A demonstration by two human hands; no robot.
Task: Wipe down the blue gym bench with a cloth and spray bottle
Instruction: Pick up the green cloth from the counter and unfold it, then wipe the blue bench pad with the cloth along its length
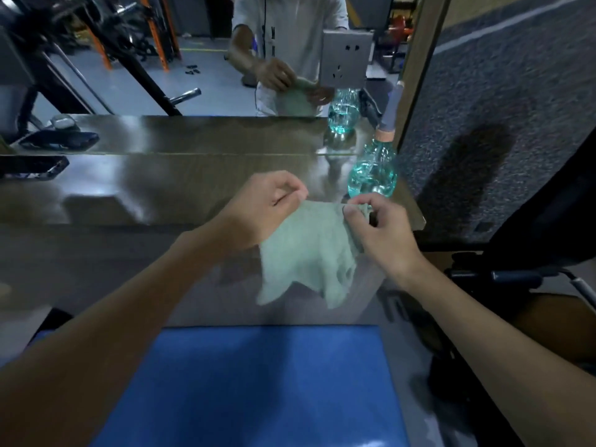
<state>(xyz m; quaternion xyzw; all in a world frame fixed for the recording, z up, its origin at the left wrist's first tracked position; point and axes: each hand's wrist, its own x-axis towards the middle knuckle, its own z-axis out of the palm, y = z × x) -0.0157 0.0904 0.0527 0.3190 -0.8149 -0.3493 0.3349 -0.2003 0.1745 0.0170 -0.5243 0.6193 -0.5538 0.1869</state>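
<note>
From the head camera, both hands are raised in front of the person above a glossy wood-grain counter (pixel 154 191). The left hand (pixel 264 204) pinches the upper left corner of a pale green cloth (pixel 306 253) between thumb and forefinger, its other fingers curled in. The right hand (pixel 377 230) pinches the upper right corner in the same way. The cloth is stretched between the two grips and hangs loose below them, its ragged lower edge dangling in front of the counter and short of the blue bench (pixel 258 388). The bench's padded top fills the lower middle of the view, nearest the person, with nothing lying on it. The spray bottle (pixel 372 175), clear with blue-green liquid in it, stands upright near the counter's right end, just beyond the right hand and not touched by it. Behind the counter a mirror (pixel 193 75) repeats the bottle, the cloth and the hands. A grey socket plate (pixel 346 58) sits on the mirror above the bottle. A dark phone (pixel 32 167) lies flat at the counter's far left.
</note>
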